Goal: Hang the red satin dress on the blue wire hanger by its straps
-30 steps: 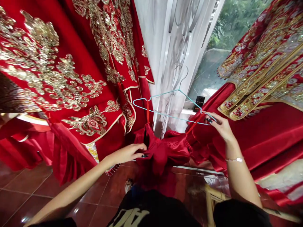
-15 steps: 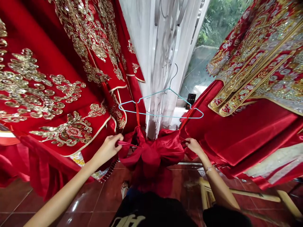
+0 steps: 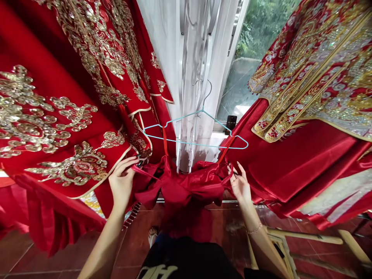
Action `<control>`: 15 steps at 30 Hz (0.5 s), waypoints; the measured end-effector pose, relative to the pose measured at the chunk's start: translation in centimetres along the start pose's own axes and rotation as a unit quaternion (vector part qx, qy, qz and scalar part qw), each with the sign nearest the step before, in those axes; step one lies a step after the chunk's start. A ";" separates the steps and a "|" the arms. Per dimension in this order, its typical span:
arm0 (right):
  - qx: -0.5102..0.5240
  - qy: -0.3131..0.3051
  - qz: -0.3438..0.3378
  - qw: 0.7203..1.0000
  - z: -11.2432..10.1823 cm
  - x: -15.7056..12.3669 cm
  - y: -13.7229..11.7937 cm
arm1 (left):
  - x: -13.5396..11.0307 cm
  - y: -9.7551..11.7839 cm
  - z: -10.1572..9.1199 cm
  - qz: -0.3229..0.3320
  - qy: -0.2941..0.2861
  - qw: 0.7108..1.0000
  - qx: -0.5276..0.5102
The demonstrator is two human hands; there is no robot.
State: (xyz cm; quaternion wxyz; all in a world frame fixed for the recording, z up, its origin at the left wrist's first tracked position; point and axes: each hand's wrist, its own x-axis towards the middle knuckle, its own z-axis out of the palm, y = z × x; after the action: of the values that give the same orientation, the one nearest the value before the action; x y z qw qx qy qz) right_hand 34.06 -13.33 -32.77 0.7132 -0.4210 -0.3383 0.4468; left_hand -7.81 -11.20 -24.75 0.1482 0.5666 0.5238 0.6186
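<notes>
A dark red satin dress [image 3: 188,188] with a big bow-like front hangs by thin red straps from a light blue wire hanger [image 3: 202,111]. At the dress's left side, my left hand [image 3: 120,184] pinches a red fabric strap [image 3: 147,173] and holds it out from the bodice. On the other side, my right hand [image 3: 241,186] has a red strap loop between thumb and finger, its other fingers raised apart. The hanger's hook points upward in front of the white curtain. Folds of the skirt fall toward my body.
Red gowns with gold beadwork [image 3: 78,164] hang close on the left, and a beaded red garment [image 3: 314,85] on the right. Behind are a white curtain [image 3: 162,46] and a window. A phone [image 3: 231,123] stands on the sill. A wooden stool [image 3: 305,235] is at lower right.
My left hand has moved left and turned more upright, drawing its strap outward. My right hand has opened its outer fingers and lifted them, with the strap loop now showing.
</notes>
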 end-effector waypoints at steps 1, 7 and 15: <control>-0.012 -0.010 -0.011 1.000 0.3 -0.1 -0.2 | 0.8 0.1 0.5 0.016 0.017 1.000 -0.020; -0.130 -0.020 -0.154 0.979 1.5 2.2 -4.0 | 6.8 -1.1 3.2 0.057 0.064 0.995 -0.051; -0.181 0.002 -0.266 0.947 1.5 5.9 -7.6 | 13.2 -1.0 5.4 0.047 -0.021 0.995 -0.084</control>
State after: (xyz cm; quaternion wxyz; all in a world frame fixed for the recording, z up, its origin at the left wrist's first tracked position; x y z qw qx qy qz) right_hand 37.60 -9.31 -24.69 0.7186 -0.4384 -0.5119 0.1715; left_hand -7.73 2.08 -19.36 0.1773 0.5889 0.4398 0.6545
